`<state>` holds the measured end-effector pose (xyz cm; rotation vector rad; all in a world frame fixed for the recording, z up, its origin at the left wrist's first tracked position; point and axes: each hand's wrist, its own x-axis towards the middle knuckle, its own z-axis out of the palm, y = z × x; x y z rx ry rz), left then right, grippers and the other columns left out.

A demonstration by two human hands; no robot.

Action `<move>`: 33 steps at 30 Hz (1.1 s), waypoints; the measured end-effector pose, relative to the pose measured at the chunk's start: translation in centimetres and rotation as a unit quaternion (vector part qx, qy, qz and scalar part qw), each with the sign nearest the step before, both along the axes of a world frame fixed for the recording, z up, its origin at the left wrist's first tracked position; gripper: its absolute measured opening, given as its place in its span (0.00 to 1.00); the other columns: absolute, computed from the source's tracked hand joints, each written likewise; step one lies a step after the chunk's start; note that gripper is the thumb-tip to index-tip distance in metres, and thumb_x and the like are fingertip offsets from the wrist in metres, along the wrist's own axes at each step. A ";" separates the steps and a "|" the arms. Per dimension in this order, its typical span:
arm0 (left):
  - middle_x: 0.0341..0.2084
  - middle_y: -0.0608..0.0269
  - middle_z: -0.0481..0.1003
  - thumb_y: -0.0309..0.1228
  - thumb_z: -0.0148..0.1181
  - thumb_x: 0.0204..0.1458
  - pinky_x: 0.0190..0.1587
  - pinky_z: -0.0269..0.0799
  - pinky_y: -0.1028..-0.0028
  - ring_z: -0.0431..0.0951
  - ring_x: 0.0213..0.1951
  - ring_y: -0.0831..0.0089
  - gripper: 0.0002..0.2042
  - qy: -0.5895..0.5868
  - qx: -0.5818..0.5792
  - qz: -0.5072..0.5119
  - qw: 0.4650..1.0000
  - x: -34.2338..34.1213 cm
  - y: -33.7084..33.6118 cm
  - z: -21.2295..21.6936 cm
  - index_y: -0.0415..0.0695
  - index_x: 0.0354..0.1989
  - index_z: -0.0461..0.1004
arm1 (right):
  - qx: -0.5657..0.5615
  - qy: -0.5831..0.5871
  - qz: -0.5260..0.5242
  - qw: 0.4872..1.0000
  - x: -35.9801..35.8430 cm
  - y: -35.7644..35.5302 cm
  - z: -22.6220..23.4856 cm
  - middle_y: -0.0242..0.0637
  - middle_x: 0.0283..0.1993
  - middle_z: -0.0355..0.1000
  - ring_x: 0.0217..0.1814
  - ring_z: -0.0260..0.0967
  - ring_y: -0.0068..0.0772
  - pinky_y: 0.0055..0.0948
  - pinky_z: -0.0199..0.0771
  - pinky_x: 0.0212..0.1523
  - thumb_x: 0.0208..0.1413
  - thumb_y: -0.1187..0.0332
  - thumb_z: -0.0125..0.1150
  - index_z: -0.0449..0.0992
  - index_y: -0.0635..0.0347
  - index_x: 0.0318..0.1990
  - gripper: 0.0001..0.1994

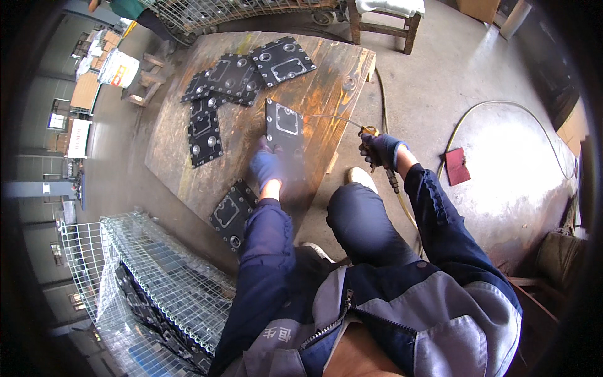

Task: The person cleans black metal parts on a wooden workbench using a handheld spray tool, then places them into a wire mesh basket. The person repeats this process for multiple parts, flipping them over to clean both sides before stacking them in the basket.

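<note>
My gloved left hand [266, 164] grips a dark metal plate [286, 129] by its left side, tilted up over the wooden table. The plate has a bright-rimmed rectangular cut and small holes along its edge. In my gloved right hand [383, 151] is an air blow gun [369, 132], its long thin nozzle pointing left at the plate's face. A hose runs down from the gun's handle. Similar black plates [235, 78] lie overlapping at the table's far left, one more [284, 61] at the far edge. Another plate [231, 212] rests by my left forearm.
The table [339, 81] has a worn wooden top. A wire mesh cage [157, 270] with more black plates stands at lower left, another wire basket [245, 9] behind the table. A stool [386, 25] stands beyond. On the floor lie a hose [487, 103] and a red cloth-like piece [457, 166].
</note>
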<state>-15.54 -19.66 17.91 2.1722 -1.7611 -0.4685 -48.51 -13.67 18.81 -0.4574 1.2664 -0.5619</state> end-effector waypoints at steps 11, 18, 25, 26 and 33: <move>0.41 0.55 0.77 0.32 0.60 0.55 0.46 0.71 0.65 0.76 0.40 0.63 0.21 0.316 0.000 0.016 0.949 0.9 -1.2 -1.4 0.41 0.57 0.66 | -0.041 0.168 0.106 0.979 -1.7 2.5 -1.2 0.34 0.25 0.73 0.22 0.69 0.25 0.27 0.70 0.21 0.59 0.58 0.58 0.76 0.62 0.38 0.15; 0.40 0.58 0.76 0.44 0.57 0.57 0.46 0.70 0.67 0.73 0.41 0.69 0.23 0.394 -0.043 0.045 0.917 1.6 -1.5 -2.5 0.38 0.53 0.69 | -0.057 0.093 0.166 0.980 -2.9 4.7 3.8 0.37 0.26 0.75 0.22 0.74 0.29 0.26 0.74 0.19 0.58 0.65 0.57 0.77 0.64 0.42 0.11; 0.42 0.58 0.77 0.29 0.62 0.53 0.47 0.70 0.68 0.76 0.43 0.69 0.19 0.274 0.096 0.029 0.957 1.1 -2.8 -3.1 0.40 0.54 0.70 | -0.080 0.060 0.164 0.981 -3.8 6.6 3.9 0.40 0.26 0.76 0.21 0.74 0.31 0.27 0.74 0.20 0.58 0.65 0.60 0.77 0.62 0.42 0.11; 0.41 0.59 0.77 0.27 0.62 0.53 0.46 0.71 0.68 0.76 0.42 0.70 0.19 0.322 0.107 0.034 0.940 1.1 -2.7 -3.0 0.41 0.54 0.71 | -0.086 0.029 0.079 0.993 -3.9 6.3 3.5 0.38 0.25 0.75 0.20 0.74 0.30 0.26 0.74 0.19 0.58 0.62 0.59 0.77 0.61 0.42 0.12; 0.30 0.57 0.76 0.21 0.59 0.53 0.35 0.71 0.68 0.74 0.31 0.68 0.11 0.552 0.082 0.136 0.818 3.2 -1.0 -1.5 0.39 0.45 0.71 | -0.130 0.069 0.103 0.984 -4.1 7.1 3.4 0.39 0.28 0.75 0.27 0.77 0.30 0.29 0.78 0.23 0.57 0.69 0.60 0.74 0.65 0.44 0.11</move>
